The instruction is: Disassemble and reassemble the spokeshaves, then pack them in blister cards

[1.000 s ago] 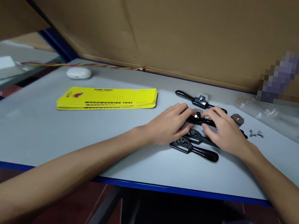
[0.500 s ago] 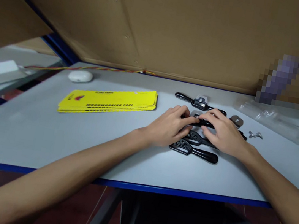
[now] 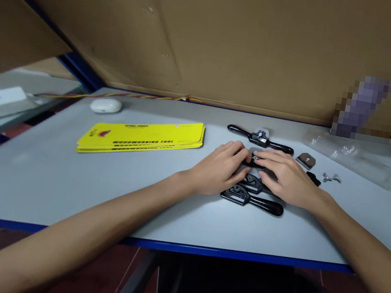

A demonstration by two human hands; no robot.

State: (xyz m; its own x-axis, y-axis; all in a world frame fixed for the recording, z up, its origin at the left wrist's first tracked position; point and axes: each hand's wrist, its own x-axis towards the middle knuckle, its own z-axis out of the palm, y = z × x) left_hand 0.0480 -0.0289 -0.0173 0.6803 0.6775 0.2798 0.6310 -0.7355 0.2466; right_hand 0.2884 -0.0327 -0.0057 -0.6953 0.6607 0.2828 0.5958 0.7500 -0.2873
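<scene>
Black spokeshave under both hands, mid-table

The black spokeshave (image 3: 253, 161), glossy with a small silver screw at its middle, lies on the grey table (image 3: 44, 165) among three like tools. The left hand (image 3: 220, 168) and right hand (image 3: 284, 177) curl over it, fingertips pinching its centre; its right handle tip (image 3: 313, 178) pokes out.

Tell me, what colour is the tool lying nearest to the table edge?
Black, seen in the head view: the spokeshave just below both hands.
</scene>
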